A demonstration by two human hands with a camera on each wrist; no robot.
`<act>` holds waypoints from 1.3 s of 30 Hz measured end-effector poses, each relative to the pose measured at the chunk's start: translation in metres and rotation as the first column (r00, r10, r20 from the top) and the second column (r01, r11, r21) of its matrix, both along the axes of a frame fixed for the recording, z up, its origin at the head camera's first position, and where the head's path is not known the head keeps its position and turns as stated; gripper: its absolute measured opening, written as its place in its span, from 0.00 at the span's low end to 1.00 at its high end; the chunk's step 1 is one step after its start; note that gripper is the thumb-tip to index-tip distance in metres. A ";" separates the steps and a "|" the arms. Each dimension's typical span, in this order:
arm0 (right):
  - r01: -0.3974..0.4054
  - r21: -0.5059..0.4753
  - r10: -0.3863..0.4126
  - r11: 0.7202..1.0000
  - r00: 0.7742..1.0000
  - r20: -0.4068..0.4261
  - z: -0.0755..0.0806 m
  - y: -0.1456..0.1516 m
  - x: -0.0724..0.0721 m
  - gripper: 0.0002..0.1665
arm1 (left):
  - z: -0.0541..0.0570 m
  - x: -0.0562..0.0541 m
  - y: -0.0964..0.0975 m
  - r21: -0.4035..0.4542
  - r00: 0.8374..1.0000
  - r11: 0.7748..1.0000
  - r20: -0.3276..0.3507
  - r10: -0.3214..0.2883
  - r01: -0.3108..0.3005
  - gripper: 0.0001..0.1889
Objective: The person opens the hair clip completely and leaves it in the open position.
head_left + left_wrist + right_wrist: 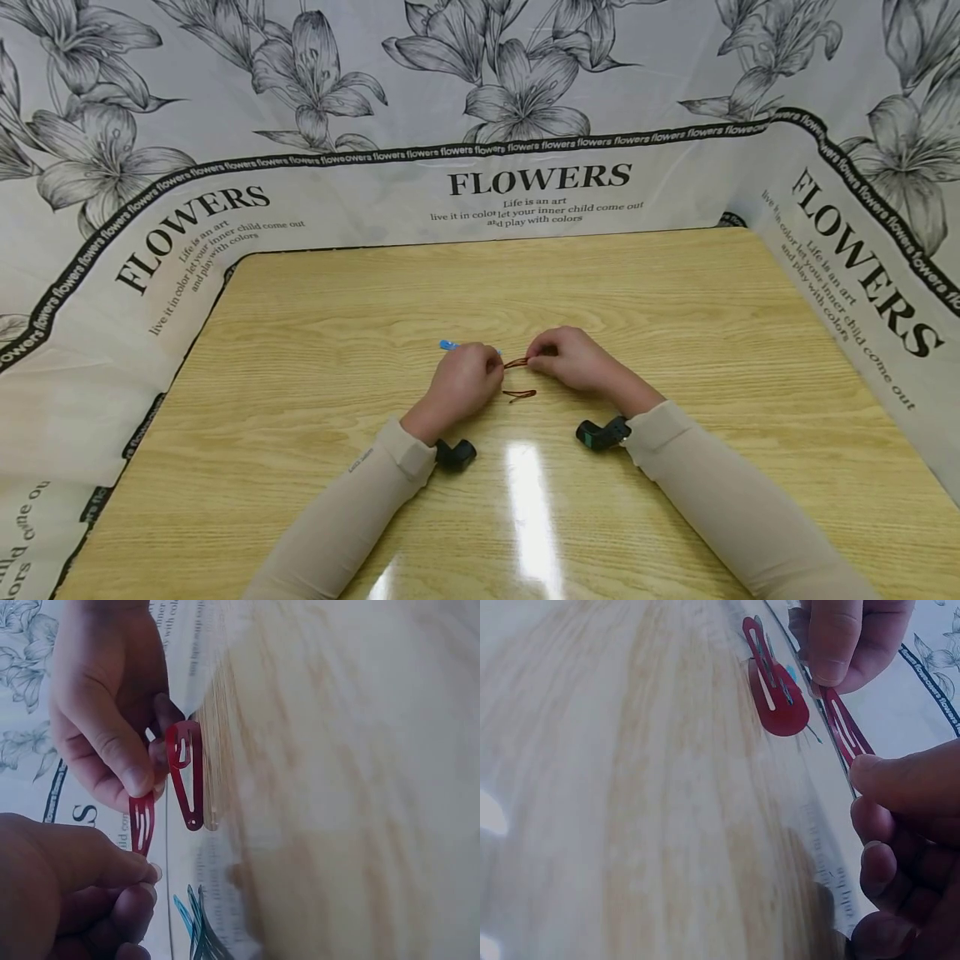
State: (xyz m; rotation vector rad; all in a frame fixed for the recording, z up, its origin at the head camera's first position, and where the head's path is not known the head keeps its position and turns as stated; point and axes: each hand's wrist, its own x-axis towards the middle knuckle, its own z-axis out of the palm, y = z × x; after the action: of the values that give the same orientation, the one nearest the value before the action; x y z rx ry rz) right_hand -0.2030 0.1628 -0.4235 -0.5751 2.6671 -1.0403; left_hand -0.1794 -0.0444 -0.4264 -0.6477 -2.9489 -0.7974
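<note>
Red clip (pixel 855 733): over the table (pixel 337 300), between our hands.
Left hand (pixel 467 382): pinches one end; we should keep it steady.
Right hand (pixel 576 360): pinches the other; we should press gently.

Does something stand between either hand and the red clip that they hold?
Nothing visible does: the left hand and the right hand each pinch one end of the held clip. The other red clip lies apart, and a blue item lies beyond the left hand.

Left hand (pixel 461 380), right hand (pixel 576 358) — both mid-pinch
</note>
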 end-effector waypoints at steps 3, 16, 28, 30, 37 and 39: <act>0.016 -0.006 -0.016 1.000 1.000 0.022 0.001 0.002 0.001 0.06 | -0.001 -0.001 -0.001 0.052 1.000 0.999 0.022 -0.007 0.006 0.10; 0.044 -0.108 -0.040 0.993 0.998 0.041 0.000 0.006 0.006 0.09 | -0.002 -0.004 -0.010 0.330 0.968 0.943 0.249 -0.040 -0.045 0.12; 0.070 -0.185 -0.070 0.980 0.998 0.005 0.002 0.004 0.011 0.10 | -0.010 -0.008 -0.019 0.488 0.949 0.873 0.287 -0.130 -0.028 0.11; 0.078 -0.195 -0.076 0.978 0.997 0.019 0.002 0.003 0.012 0.11 | -0.011 -0.009 -0.021 0.500 0.946 0.866 0.289 -0.146 -0.020 0.12; 0.087 -0.204 -0.080 0.975 0.996 0.041 -0.001 0.003 0.013 0.12 | -0.016 -0.012 -0.024 0.519 0.944 0.855 0.285 -0.167 -0.006 0.13; 0.089 -0.203 -0.082 0.975 0.996 0.039 -0.003 0.003 0.013 0.11 | -0.016 -0.012 -0.025 0.523 0.943 0.852 0.285 -0.172 -0.003 0.13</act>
State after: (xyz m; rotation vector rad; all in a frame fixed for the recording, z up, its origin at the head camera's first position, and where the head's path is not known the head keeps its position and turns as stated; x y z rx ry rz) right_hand -0.1901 0.1658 -0.4263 -0.4802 2.5966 -1.3474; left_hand -0.1915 -0.0689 -0.4426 -0.6540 -2.7533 -1.7793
